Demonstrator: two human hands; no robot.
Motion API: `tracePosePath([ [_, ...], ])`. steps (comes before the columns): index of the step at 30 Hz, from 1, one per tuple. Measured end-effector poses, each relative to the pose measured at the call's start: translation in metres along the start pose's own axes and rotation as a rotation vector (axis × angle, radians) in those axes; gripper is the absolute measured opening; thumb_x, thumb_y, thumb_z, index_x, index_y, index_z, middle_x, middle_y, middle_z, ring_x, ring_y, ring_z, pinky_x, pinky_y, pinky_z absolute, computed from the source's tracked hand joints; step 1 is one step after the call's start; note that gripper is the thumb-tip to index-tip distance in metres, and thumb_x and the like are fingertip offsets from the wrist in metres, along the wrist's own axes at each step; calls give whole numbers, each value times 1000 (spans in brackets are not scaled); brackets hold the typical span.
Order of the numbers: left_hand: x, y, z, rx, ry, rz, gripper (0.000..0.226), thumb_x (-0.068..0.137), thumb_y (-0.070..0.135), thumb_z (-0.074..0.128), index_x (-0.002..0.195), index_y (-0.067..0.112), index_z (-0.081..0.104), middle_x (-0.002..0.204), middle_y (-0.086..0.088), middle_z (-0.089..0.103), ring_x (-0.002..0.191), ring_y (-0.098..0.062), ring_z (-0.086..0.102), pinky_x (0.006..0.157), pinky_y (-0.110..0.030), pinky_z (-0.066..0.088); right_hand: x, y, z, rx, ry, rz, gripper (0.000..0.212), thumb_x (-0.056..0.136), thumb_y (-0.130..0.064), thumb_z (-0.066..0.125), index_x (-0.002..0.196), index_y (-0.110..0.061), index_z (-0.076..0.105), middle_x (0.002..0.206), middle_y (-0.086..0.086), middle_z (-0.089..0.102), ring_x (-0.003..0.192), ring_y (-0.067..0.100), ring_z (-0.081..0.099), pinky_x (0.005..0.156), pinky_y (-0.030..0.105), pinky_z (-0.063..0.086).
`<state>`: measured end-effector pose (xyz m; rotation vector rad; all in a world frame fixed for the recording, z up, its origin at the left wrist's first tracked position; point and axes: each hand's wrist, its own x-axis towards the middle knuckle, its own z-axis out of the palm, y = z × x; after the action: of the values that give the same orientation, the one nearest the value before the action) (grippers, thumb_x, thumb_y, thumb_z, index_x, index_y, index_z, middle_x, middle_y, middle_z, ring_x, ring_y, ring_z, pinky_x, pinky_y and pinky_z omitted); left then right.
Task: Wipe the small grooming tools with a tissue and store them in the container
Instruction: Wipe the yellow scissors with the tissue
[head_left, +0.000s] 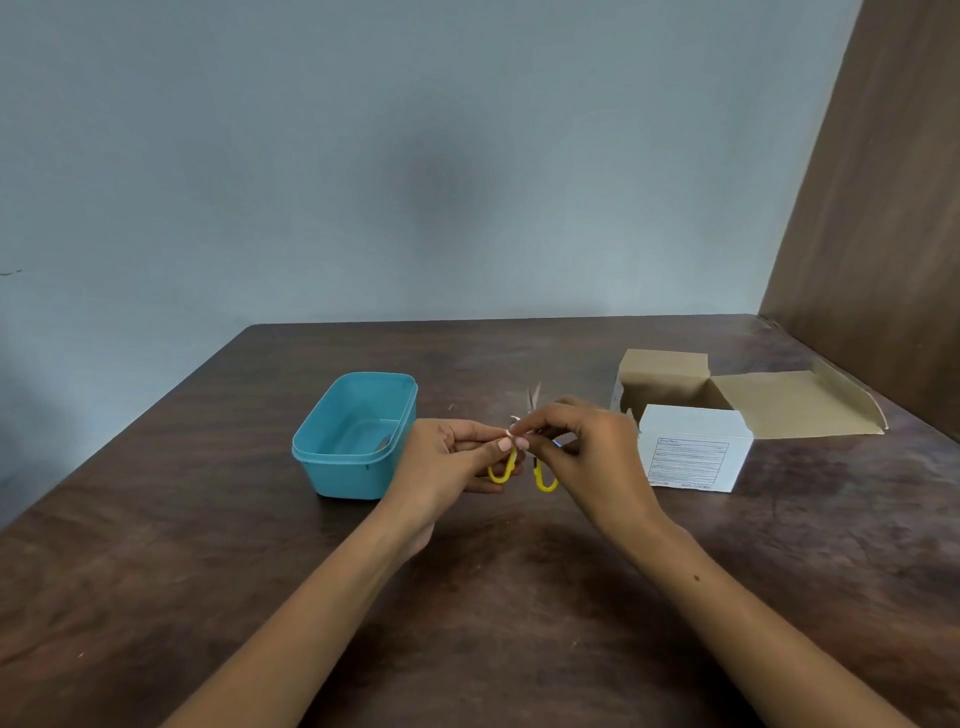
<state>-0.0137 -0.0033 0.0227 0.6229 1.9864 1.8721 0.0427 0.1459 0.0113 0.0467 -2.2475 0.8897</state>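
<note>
Small scissors with yellow loop handles (545, 480) are held above the table's middle, blades spread and pointing away from me. My left hand (447, 467) grips the left handle. My right hand (582, 441) pinches a small bit of white tissue (511, 430) against the scissors near the pivot. The teal plastic container (317, 452) stands open just left of my left hand, with a small metal tool partly visible inside (383, 443).
An open white cardboard box (693, 457) with brown flaps spread out sits to the right of my hands. A brown wooden panel (883, 234) rises along the table's right edge. The dark wooden table (208, 571) meets a blue-grey wall at the back.
</note>
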Motion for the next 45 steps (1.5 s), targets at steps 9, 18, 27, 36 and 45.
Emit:
tracePosePath([
  [9, -1, 1, 2, 94, -4, 38, 13, 86, 12, 65, 95, 9, 75, 84, -5, 76, 79, -13, 72, 61, -21, 56, 2, 5, -5, -32, 51, 21, 14, 71, -9, 79, 79, -20, 77, 73, -12, 60, 61, -1, 57, 56, 10, 46],
  [18, 0, 3, 2, 159, -2, 74, 11, 86, 13, 66, 92, 15, 74, 81, -2, 76, 76, -10, 72, 63, -20, 57, 1, 6, -6, -77, 93, 30, 14, 72, -10, 78, 80, -22, 77, 75, -10, 63, 63, -2, 57, 58, 6, 41],
  [27, 3, 3, -2, 67, 133, 36, 11, 88, 12, 63, 93, 11, 72, 82, -4, 75, 71, -7, 71, 57, -18, 56, 4, 1, -15, 33, 170, 196, 14, 76, -9, 76, 73, -22, 72, 77, -7, 70, 70, 2, 65, 62, 12, 49],
  [36, 5, 0, -1, 65, 178, 53, 13, 88, 11, 62, 96, 8, 72, 84, -7, 75, 79, -14, 72, 57, -17, 55, 3, -1, -11, 135, 113, 270, 8, 75, -10, 76, 71, -17, 74, 67, -11, 69, 66, 1, 65, 62, 9, 48],
  [45, 6, -2, -1, 46, 170, 47, 11, 90, 10, 60, 94, 8, 70, 75, -1, 74, 64, -5, 69, 58, -20, 57, 0, -4, -7, 361, -28, 333, 9, 76, -5, 75, 79, -13, 75, 77, 3, 73, 68, 9, 68, 55, 22, 56],
])
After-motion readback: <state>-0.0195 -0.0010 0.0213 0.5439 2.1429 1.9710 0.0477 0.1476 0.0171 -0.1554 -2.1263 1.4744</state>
